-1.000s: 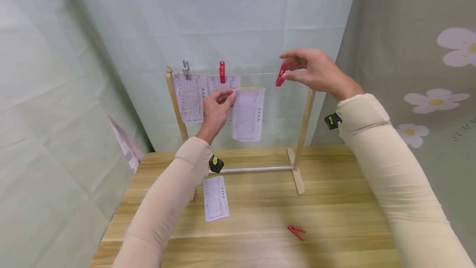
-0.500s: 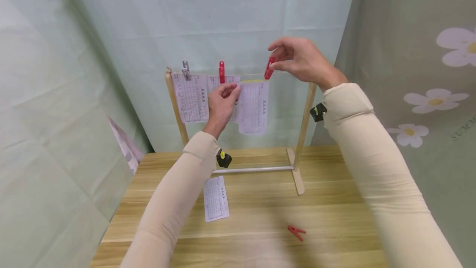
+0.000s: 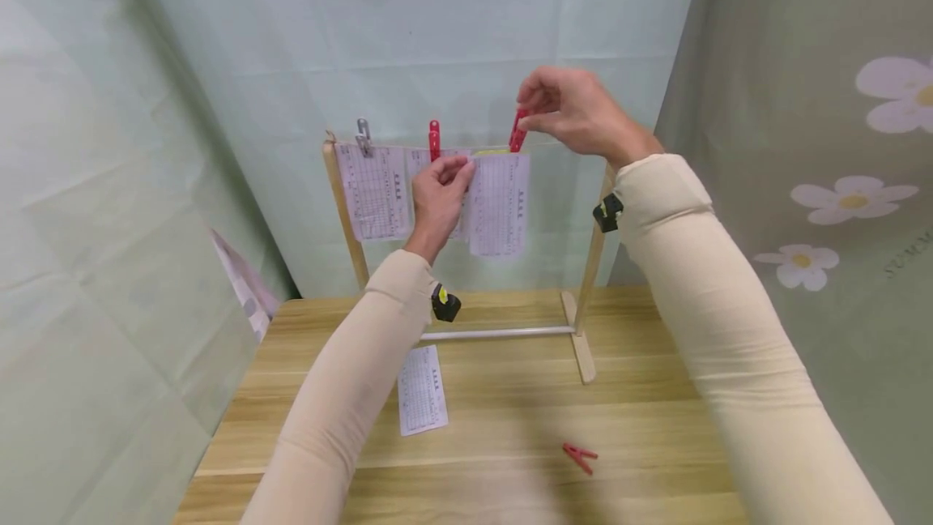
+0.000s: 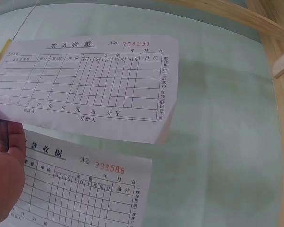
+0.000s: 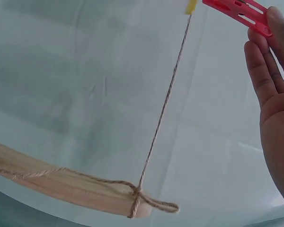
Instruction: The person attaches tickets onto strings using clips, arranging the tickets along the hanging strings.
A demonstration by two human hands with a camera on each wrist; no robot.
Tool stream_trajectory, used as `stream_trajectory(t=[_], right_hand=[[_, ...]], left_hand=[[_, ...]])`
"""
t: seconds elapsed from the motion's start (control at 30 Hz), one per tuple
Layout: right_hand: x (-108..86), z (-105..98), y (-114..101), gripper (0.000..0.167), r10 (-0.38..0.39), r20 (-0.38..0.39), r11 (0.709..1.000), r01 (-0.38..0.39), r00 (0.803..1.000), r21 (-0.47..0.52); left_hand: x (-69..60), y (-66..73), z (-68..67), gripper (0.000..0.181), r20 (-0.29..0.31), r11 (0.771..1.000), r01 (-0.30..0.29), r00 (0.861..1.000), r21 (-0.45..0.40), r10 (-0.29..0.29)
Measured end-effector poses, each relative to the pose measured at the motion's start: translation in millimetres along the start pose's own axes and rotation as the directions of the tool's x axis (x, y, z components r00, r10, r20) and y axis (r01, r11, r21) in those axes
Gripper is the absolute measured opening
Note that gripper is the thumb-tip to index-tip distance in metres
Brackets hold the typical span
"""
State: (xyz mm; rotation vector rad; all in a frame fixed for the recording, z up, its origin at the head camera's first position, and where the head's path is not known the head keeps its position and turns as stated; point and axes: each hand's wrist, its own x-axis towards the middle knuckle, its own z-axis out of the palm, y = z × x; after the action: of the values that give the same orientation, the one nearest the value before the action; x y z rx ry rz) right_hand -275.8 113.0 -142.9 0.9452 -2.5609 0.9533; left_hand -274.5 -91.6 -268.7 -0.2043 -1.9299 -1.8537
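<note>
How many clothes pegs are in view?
4: a grey peg and a red peg towards the left of the string, another red peg in the right hand, and a last red peg on the table.

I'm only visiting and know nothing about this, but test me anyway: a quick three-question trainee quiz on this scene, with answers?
1. Multiple choice: what colour is the held clip in the right hand? (a) grey (b) blue (c) red

2. True or false: the loose clip on the table lies behind the wooden stand.

3. Count: besides the held slip pinched by the left hand, how many paper slips hang from the string?

Key:
1: c.
2: False; it lies in front, nearer the person.
3: Two: the far-left slip under the grey clip, and the partly hidden slip under the hanging red clip.
</note>
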Motion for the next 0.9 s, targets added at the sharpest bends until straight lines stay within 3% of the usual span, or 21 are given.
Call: stream_trajectory(t=[0.27,0.5,0.9], right_hand=[[5.7,2.1,-3.6,0.019,0.006,0.001,1.0,-0.006,1.0,-0.008],[10.0,5.4,-3.1,0.019,0.003,-0.009,1.0,-0.003,1.0,-0.025],[14.2,12.2,-5.1,0.022,-0.006,0.023,0.999,0.006,1.0,-0.04]], left_hand=[[2.9,6.8,8.5,0.022,-0.03,1.0,-0.004,1.0,0.017,0.004],[3.5,8.0,14.5,0.018,-0.063,0.999,-0.032,0.998,-0.02,0.031],[2.9,8.9,19.1,0.015,-0.091,1.0,0.011,0.996,-0.029,-0.014]])
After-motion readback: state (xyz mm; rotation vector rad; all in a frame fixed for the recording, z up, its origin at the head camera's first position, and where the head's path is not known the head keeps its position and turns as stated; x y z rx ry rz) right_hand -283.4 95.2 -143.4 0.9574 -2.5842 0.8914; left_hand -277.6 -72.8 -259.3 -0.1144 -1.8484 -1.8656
